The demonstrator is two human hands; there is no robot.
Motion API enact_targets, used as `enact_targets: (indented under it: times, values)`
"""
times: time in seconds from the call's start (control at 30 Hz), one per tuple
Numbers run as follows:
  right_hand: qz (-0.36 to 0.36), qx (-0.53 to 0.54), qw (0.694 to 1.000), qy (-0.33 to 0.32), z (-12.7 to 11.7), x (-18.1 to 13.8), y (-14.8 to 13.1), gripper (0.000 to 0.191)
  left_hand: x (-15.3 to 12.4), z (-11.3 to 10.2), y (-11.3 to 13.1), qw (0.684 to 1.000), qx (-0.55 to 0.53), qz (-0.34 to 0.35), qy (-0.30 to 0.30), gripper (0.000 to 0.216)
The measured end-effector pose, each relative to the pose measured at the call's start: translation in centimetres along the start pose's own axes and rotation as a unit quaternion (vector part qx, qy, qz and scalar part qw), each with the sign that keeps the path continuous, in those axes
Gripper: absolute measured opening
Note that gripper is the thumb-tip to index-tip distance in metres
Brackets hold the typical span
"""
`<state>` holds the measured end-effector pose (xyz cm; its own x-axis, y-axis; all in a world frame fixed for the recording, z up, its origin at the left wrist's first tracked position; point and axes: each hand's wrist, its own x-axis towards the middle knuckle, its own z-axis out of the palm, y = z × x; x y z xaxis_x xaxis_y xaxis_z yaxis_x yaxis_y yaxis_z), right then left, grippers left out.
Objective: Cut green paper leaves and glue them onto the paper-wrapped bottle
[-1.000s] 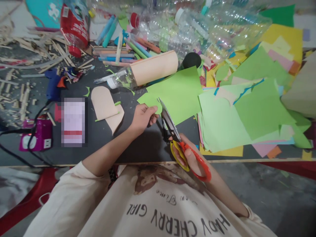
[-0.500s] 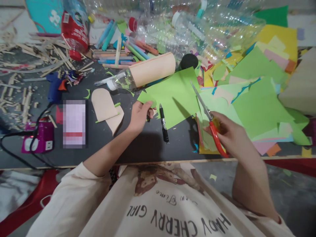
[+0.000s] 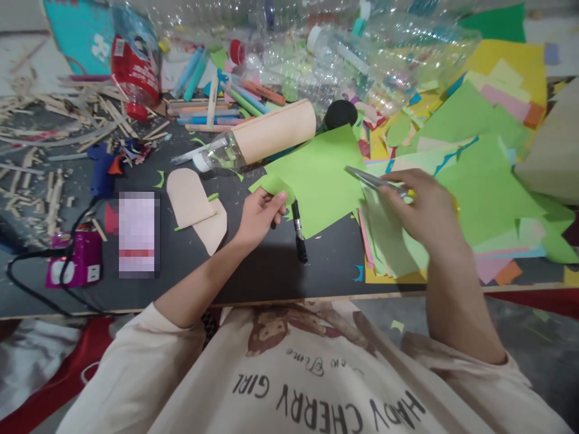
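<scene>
My left hand (image 3: 261, 216) is closed, with a small rounded piece of green paper (image 3: 280, 187) pinched between thumb and fingers. A black pen (image 3: 299, 232) lies just right of those fingertips, partly over a large green sheet (image 3: 319, 181). Over the paper stack, my right hand (image 3: 423, 205) is closed on a pair of scissors (image 3: 368, 176). Their blades are together and point left over the green sheet's edge; the handles are mostly hidden under the hand. Left of my left hand lie cut pale peach paper shapes (image 3: 187, 196) with narrow green strips.
A plastic bottle wrapped in peach paper (image 3: 275, 132) lies behind the green sheet. Stacked coloured paper (image 3: 479, 199) spreads right. A blue glue gun (image 3: 103, 172), a blurred phone-like rectangle (image 3: 136, 235) and a purple box (image 3: 75, 259) with a black cord sit left. Clear bottles (image 3: 407, 54) crowd the back.
My right hand has moved up and turned the scissors flatter, covering the red handles. The green piece in my left hand has tilted and now overlaps the pen's upper end.
</scene>
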<state>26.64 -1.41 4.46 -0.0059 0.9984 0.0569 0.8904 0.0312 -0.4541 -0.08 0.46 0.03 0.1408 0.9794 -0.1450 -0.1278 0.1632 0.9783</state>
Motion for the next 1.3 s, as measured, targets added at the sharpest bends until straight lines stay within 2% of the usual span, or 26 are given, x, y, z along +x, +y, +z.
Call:
enact_targets:
  times: [0.1, 0.17, 0.23, 0.3, 0.4, 0.57, 0.77, 0.87, 1.03, 1.13, 1.3]
  values:
    - [-0.038, 0.154, 0.985, -0.073, 3.7, 1.6, -4.3, 0.021, 0.0, -0.1, 0.1, 1.0, 0.026, -0.013, -0.01, 0.046]
    - [-0.055, 0.265, 0.958, -0.098, 6.3, 2.5, -6.4, 0.024, 0.1, -0.2, 0.3, 0.998, 0.048, -0.029, -0.022, 0.047]
    - [-0.051, 0.364, 0.925, -0.097, 8.2, 2.8, -7.5, 0.034, 0.0, -0.3, 0.5, 0.994, 0.075, -0.05, -0.055, 0.048]
    - [-0.051, 0.41, 0.904, -0.107, 9.0, 2.6, -7.8, 0.04, 0.0, -0.4, 0.6, 0.988, 0.107, -0.067, -0.094, 0.049]
    - [-0.049, 0.467, 0.876, -0.113, 8.7, 1.8, -7.6, 0.044, -0.1, -0.3, 0.7, 0.98, 0.145, -0.073, -0.118, 0.053]
    - [-0.047, 0.55, 0.825, -0.12, 8.0, 1.3, -7.3, 0.033, -0.1, -0.2, 1.0, 0.975, 0.17, -0.063, -0.132, 0.058]
    - [0.0, 0.568, 0.806, -0.167, 8.5, 2.0, -6.8, 0.038, 0.0, -0.3, 1.4, 0.969, 0.196, -0.047, -0.145, 0.058]
    - [-0.017, 0.578, 0.796, -0.18, 8.7, 2.2, -6.4, 0.034, 0.0, -0.3, 1.7, 0.966, 0.207, -0.048, -0.149, 0.059]
    - [-0.035, 0.62, 0.758, -0.199, 9.0, 2.1, -6.1, 0.022, -0.1, -0.3, 1.6, 0.964, 0.203, -0.066, -0.161, 0.06]
    - [-0.004, 0.615, 0.759, -0.212, 9.1, 2.2, -6.0, 0.026, -0.2, -0.3, 1.3, 0.97, 0.191, -0.039, -0.146, 0.056]
    - [0.024, 0.585, 0.79, -0.181, 8.9, 2.2, -6.4, 0.034, -0.3, -0.3, 0.9, 0.974, 0.205, 0.039, -0.092, 0.05]
